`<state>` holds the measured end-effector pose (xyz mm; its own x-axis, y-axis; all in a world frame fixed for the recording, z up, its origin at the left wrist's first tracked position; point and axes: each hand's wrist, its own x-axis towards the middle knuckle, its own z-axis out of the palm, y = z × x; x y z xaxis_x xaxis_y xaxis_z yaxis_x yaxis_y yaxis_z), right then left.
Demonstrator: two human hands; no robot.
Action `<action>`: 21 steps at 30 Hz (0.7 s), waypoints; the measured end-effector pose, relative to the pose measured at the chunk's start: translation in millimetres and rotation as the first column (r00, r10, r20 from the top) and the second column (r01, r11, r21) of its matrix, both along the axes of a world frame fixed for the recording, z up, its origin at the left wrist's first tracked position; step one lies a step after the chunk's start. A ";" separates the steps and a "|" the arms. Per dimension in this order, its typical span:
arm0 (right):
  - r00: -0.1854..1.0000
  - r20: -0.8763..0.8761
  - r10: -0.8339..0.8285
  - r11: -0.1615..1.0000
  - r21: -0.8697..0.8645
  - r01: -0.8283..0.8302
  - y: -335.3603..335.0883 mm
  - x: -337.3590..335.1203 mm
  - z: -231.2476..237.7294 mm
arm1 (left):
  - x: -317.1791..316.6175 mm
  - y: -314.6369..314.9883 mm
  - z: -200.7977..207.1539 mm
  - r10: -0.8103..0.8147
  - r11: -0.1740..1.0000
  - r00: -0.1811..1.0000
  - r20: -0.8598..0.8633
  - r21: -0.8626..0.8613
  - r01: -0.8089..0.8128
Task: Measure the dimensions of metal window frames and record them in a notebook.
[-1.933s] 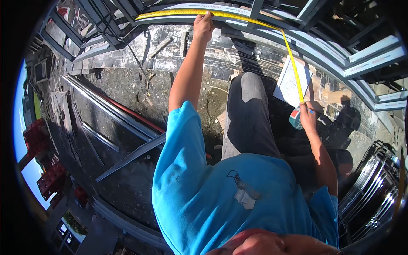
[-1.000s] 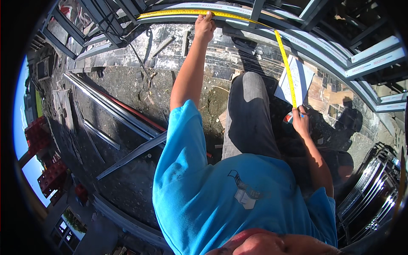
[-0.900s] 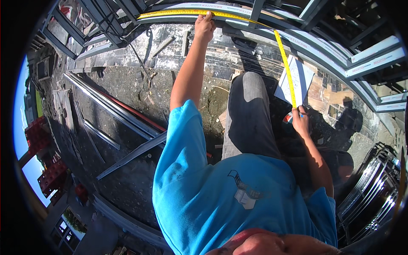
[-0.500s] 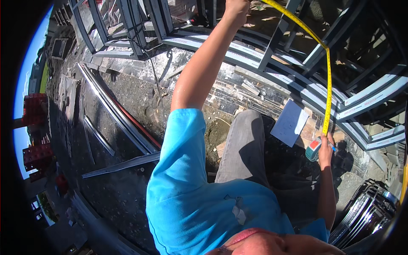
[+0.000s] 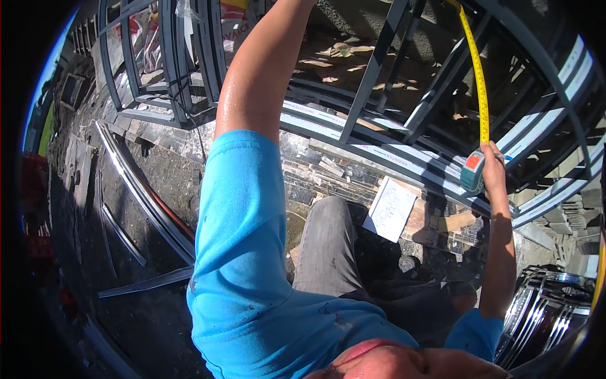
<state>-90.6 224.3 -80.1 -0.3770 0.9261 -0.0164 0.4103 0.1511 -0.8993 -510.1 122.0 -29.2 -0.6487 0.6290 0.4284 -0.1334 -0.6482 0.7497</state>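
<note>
My right hand (image 5: 494, 170) is closed around a tape measure (image 5: 471, 172) with a green and red case. From it the yellow blade (image 5: 481, 95) runs up past the steel framing and out of the top of the view. A thin blue-tipped thing (image 5: 507, 157) pokes out beside the fingers of this hand. My left forearm (image 5: 265, 63) stretches up over the metal frame (image 5: 372, 82); the hand itself lies beyond the top edge. Below the frame a white sheet of paper (image 5: 389, 210) with handwriting lies on scraps of board.
Long metal profiles (image 5: 142, 180) lie on the dirt at the left, one angled strip (image 5: 145, 282) across their near end. A shiny dark drum-shaped thing (image 5: 546, 309) stands at the lower right. Broken tiles (image 5: 571, 221) are piled behind it.
My right hand has risen with the tape measure, closer to the frame. My left hand has passed out of the top of the view. The whole view has shifted.
</note>
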 end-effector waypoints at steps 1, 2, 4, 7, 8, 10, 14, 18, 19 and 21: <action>0.998 0.017 0.061 0.998 -0.027 -0.060 4.9 3.4 -0.8 | 4.9 7.7 1.7 -0.012 1.000 1.000 0.002 0.003 0.012; 0.992 0.033 0.123 0.991 -0.057 -0.121 10.1 7.1 -2.2 | 9.6 14.6 3.1 -0.023 1.000 1.000 0.005 0.004 0.023; 0.997 0.068 0.048 0.999 -0.018 -0.047 17.2 12.9 -10.6 | 20.0 26.7 7.8 -0.046 0.999 0.999 0.012 0.010 0.046; 0.983 0.142 0.115 0.993 -0.027 -0.112 19.2 16.0 -10.0 | 26.7 34.3 9.4 -0.052 0.999 0.998 0.020 0.010 0.052; 0.976 0.156 0.153 0.987 -0.077 -0.142 17.7 14.8 -7.6 | 26.3 33.9 8.4 -0.047 0.999 0.999 0.023 0.008 0.047; 0.983 0.143 0.115 0.993 -0.031 -0.111 19.9 16.7 -15.1 | 24.9 32.1 8.0 -0.037 0.999 0.999 0.029 0.005 0.037; 0.976 0.187 0.115 0.992 0.021 -0.121 23.3 23.7 -23.0 | 17.7 23.3 8.8 -0.009 1.000 0.999 0.034 -0.001 0.009; 0.973 0.199 0.118 0.993 -0.029 -0.115 15.9 20.2 -19.1 | 8.2 12.2 8.3 0.025 1.000 0.999 0.035 -0.014 -0.024; 0.972 0.200 0.126 0.992 -0.033 -0.122 15.6 19.9 -19.3 | 6.1 10.0 8.2 0.031 0.999 0.999 0.034 -0.018 -0.031; 0.974 0.190 0.121 0.993 -0.035 -0.117 15.5 19.5 -20.9 | 1.9 5.6 7.9 0.045 0.999 0.998 0.031 -0.028 -0.044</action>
<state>-71.2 239.8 -101.0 -0.4721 0.8733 -0.1204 0.5555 0.1886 -0.8099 -508.1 127.5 -21.3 -0.6895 0.6103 0.3899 -0.1288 -0.6332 0.7632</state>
